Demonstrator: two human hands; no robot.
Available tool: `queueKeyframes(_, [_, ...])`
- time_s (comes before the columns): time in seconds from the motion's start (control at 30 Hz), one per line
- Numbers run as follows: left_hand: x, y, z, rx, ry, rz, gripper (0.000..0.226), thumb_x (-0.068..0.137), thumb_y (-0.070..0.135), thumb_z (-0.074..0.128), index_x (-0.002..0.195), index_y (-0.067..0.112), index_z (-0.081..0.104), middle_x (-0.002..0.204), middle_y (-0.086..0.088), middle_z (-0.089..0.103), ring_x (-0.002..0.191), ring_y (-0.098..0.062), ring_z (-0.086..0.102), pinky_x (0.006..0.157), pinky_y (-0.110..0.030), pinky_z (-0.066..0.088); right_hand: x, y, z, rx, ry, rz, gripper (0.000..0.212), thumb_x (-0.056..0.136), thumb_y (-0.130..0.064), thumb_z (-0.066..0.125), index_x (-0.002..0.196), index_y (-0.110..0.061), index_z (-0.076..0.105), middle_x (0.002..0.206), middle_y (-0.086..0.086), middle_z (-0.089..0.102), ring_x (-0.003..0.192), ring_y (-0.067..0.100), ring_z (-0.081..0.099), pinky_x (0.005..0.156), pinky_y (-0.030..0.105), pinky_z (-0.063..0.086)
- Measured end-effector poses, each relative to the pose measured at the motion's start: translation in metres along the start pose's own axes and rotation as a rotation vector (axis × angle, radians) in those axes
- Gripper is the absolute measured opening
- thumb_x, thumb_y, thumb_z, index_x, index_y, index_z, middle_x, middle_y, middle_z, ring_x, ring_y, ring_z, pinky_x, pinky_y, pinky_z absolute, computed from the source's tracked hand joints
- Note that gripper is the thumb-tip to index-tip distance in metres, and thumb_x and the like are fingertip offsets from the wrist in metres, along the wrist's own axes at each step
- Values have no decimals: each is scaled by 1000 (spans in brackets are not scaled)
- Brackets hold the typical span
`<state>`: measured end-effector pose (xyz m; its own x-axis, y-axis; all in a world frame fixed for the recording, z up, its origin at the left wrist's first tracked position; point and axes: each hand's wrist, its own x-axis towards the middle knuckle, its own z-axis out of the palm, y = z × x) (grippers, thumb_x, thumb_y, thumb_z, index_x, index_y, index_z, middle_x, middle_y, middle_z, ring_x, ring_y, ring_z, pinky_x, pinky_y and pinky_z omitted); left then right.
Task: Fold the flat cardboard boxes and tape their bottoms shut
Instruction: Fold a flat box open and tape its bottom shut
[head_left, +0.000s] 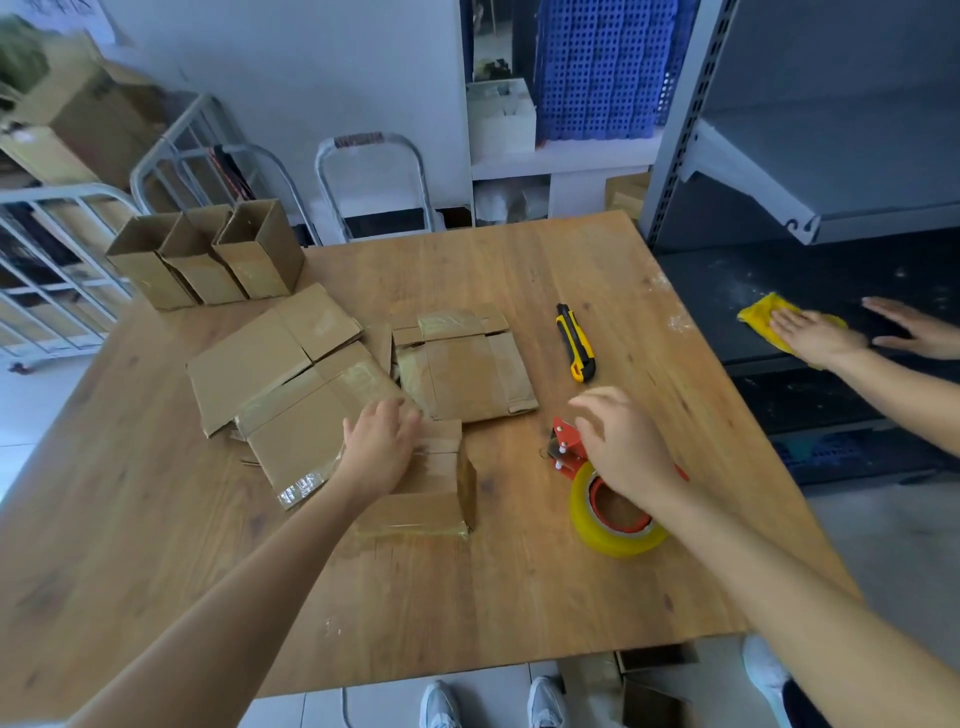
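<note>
The person is leaning the left hand (382, 447) on a small cardboard box (421, 501) on the table (519, 597). The left fingers (400, 413) are lying straight and a little apart, pressing on the top of the box. The box is sitting right under those fingers, and shiny tape is showing along its near edge. Just past the left fingers, flat boxes (280, 369) are lying in a messy pile, and one more flat box (465, 364) is lying beside them. Far beyond the fingers, three open boxes (208, 254) are standing in a row.

The right hand (623, 447) is hanging over the red tape holder (563, 449) and its yellow tape roll (613, 535). The right fingers (589, 408) are bending a bit, but they are blurry, so I cannot tell if they are holding it. A yellow knife (575, 343) is lying just past those fingers. Way off to their right, another person's hand (815, 338) is pressing a yellow cloth (758, 314) on a dark shelf (779, 280).
</note>
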<state>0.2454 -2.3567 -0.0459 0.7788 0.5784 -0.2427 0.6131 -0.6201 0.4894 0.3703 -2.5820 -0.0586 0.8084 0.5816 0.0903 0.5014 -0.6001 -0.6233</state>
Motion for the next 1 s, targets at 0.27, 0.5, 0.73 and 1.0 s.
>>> queueKeyframes(0.27, [-15,-25,-11,-85,142,-252,57,82,49,68,111,5,46,103,-10,57,94,-28,56,74,-35,49,-22,-89,69,290,-157,94,24,93,-11,46,93,-6,70,86,3,71,80,19,63,69,34,49])
queueKeyframes(0.5, [-16,-36,-16,-386,16,-367,44,84,52,65,79,9,54,83,-4,60,73,-15,55,60,-28,43,-6,-103,78,228,-163,297,49,95,-24,55,53,-13,33,51,-1,33,47,12,30,39,21,27])
queueKeyframes(0.73, [-15,-59,-9,-448,-26,-305,47,93,51,52,81,5,56,79,-2,59,72,-16,54,63,-30,43,15,-101,82,103,-255,368,53,88,-40,67,54,-15,35,53,-2,35,50,15,34,43,27,20])
queueKeyframes(1.0, [-18,-63,-9,-472,-1,-287,54,103,43,30,81,5,63,82,-5,62,76,-18,57,62,-28,40,12,-106,88,113,-231,437,54,88,-39,67,54,-13,34,51,2,35,49,19,35,46,32,23])
